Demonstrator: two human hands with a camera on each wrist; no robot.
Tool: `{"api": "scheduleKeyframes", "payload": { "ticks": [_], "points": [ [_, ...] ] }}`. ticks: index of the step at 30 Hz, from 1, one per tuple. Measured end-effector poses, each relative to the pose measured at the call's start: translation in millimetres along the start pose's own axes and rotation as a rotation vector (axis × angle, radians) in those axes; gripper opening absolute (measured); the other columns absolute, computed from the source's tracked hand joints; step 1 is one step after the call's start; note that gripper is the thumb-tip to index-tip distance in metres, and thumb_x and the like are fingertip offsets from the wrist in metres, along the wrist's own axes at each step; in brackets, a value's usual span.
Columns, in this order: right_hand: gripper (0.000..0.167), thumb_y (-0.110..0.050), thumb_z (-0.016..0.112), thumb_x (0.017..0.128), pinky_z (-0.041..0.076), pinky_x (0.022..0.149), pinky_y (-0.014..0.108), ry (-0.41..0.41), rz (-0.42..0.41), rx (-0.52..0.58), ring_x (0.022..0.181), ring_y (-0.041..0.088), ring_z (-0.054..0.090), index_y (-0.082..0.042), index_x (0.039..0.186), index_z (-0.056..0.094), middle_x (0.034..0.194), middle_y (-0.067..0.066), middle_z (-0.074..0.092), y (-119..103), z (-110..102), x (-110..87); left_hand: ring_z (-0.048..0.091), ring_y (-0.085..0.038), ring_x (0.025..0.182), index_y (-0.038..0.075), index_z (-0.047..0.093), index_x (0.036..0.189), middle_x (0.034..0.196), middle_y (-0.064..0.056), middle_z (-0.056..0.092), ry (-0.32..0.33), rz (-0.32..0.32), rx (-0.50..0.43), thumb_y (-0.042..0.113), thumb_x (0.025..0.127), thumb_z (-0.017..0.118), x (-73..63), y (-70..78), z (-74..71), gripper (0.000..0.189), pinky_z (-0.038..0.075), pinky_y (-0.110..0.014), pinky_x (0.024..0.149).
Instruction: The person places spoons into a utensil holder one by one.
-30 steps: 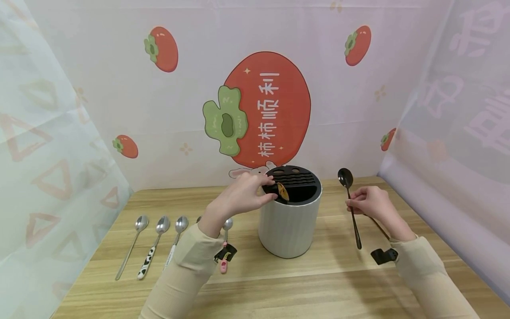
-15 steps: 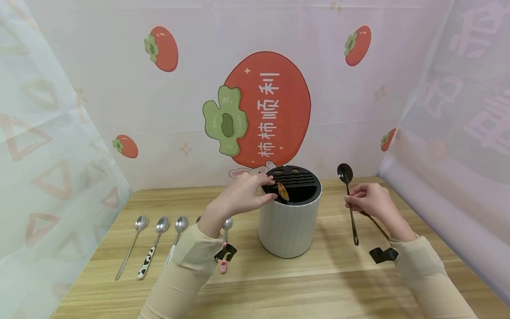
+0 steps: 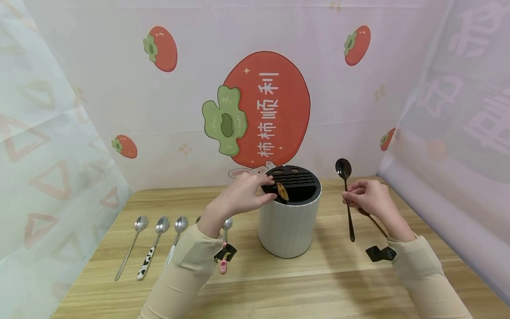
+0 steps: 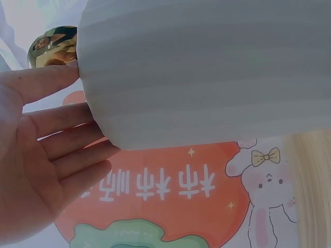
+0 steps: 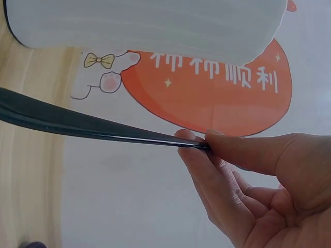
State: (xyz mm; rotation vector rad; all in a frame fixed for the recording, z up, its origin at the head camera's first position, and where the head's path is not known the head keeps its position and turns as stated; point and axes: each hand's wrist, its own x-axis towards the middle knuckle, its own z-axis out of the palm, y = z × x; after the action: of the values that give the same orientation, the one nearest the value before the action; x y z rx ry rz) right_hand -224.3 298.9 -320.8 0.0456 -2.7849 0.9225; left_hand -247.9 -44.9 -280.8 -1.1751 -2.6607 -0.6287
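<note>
My right hand pinches a black spoon by its handle, between thumb and fingertips. The spoon is nearly upright in the air, bowl uppermost; its dark handle crosses the right wrist view. My left hand touches the top rim of a white ribbed utensil holder, with fingers mostly straight in the left wrist view. A gold spoon bowl sticks up from the holder's front opening beside my left thumb. The rest of the gold spoon is hidden inside.
A silver spoon, a cow-print-handled spoon, a white-handled spoon and a pink-handled spoon lie at left, some partly behind my arm. Another dark spoon lies under my right forearm. A printed cloth stands behind.
My right hand has risen slightly and shifted left with the black spoon. My left hand and the utensil holder have stayed in place.
</note>
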Motion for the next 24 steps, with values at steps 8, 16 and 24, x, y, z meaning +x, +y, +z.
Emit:
{"api": "scheduleKeyframes", "payload": {
  "ticks": [8, 16, 24],
  "points": [
    [0.027, -0.024, 0.069, 0.087, 0.051, 0.077, 0.043, 0.051, -0.044, -0.042, 0.063, 0.011, 0.069, 0.002, 0.095, 0.066, 0.081, 0.010, 0.074, -10.2, -2.3, -1.6, 0.067, -0.015, 0.088, 0.011, 0.066, 0.118, 0.127, -0.006, 0.062, 0.010, 0.001, 0.024, 0.033, 0.088, 0.065, -0.4, 0.3, -0.2, 0.037, 0.049, -0.027, 0.083],
    [0.031, -0.026, 0.067, 0.088, 0.049, 0.061, 0.019, 0.017, -0.021, 0.050, 0.069, 0.016, 0.072, 0.003, 0.100, 0.064, 0.084, 0.012, 0.074, -18.8, -6.7, -4.4, 0.066, -0.013, 0.083, 0.011, 0.067, 0.118, 0.127, -0.006, 0.063, 0.011, -0.001, 0.023, 0.032, 0.089, 0.065, -0.5, 0.6, -0.1, 0.037, 0.047, -0.031, 0.088],
    [0.034, -0.033, 0.067, 0.088, 0.045, 0.062, 0.016, 0.046, -0.042, 0.031, 0.067, 0.009, 0.070, -0.001, 0.099, 0.066, 0.083, 0.009, 0.074, -26.4, -10.4, -5.7, 0.066, -0.015, 0.087, 0.011, 0.066, 0.119, 0.128, -0.006, 0.062, 0.008, -0.005, 0.027, 0.033, 0.089, 0.065, -0.5, 0.7, -0.3, 0.037, 0.048, -0.029, 0.084]
  ]
}}
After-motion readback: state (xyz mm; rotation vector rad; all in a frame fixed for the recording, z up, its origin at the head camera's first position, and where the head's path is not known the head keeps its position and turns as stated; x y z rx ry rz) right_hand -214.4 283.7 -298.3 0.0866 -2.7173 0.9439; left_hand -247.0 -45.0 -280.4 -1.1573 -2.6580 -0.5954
